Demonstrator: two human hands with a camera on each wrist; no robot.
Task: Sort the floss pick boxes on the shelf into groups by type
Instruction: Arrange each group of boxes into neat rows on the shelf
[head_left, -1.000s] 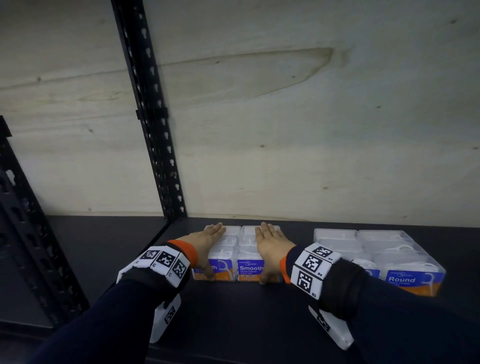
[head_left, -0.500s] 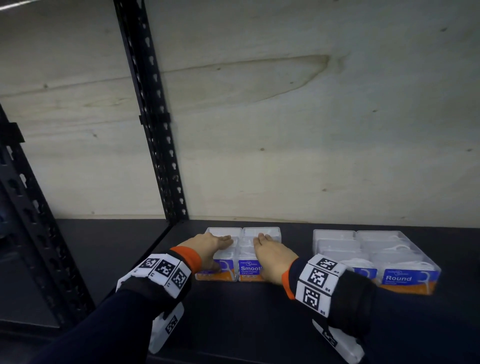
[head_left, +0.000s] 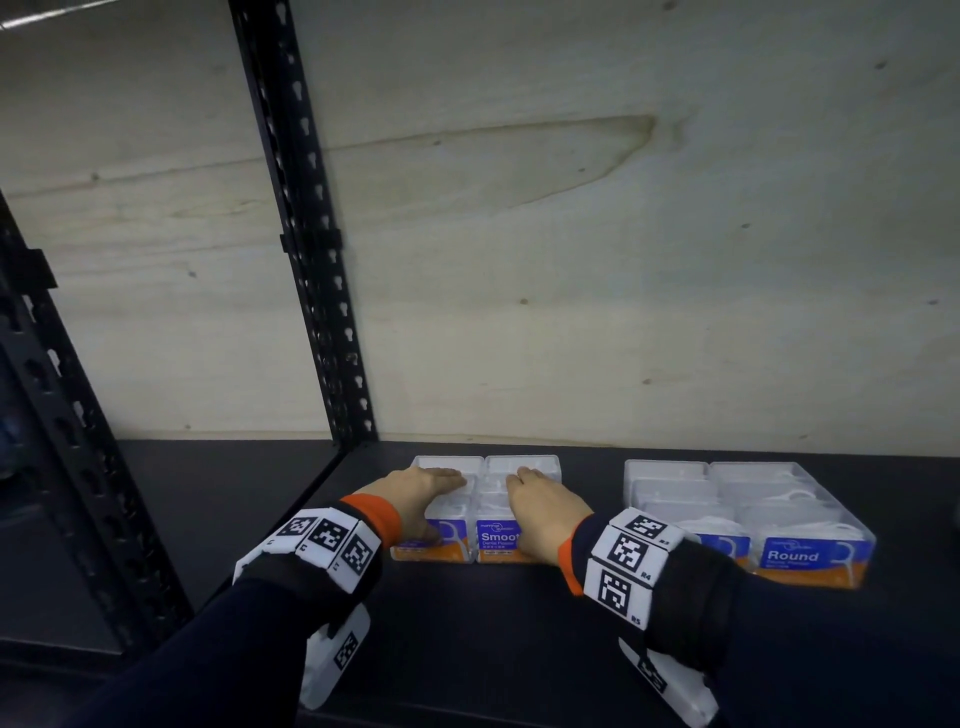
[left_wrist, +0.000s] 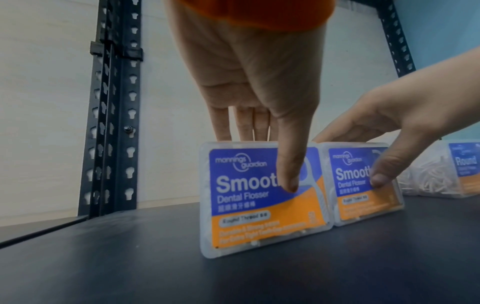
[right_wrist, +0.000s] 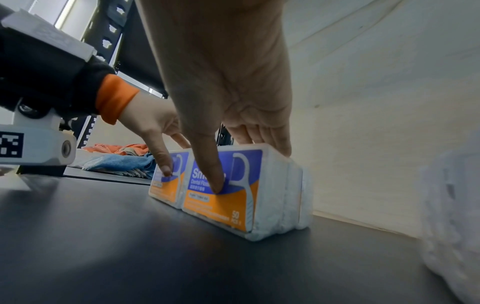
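Observation:
Two columns of clear "Smooth" floss pick boxes (head_left: 535, 463) stand side by side on the black shelf (head_left: 493, 634), blue-and-orange labels facing me. My left hand (head_left: 434, 501) lies flat on the left column (left_wrist: 259, 218), its thumb pressing the front label. On the right column (right_wrist: 221, 202) my right hand (head_left: 537, 514) lies the same way, fingers straight on top and thumb on the label. A block of "Round" boxes (head_left: 753, 499) stands apart at the right. Neither hand lifts a box.
A black perforated upright (head_left: 311, 260) rises just left of the Smooth boxes, against a pale wooden back panel (head_left: 623, 260). Blue and orange cloths (right_wrist: 116, 159) lie on the neighbouring shelf to the left. Bare shelf shows between the two groups and in front.
Both hands have slid back toward the front of the Smooth boxes; their fingertips no longer reach the back row. The boxes stay about where they were.

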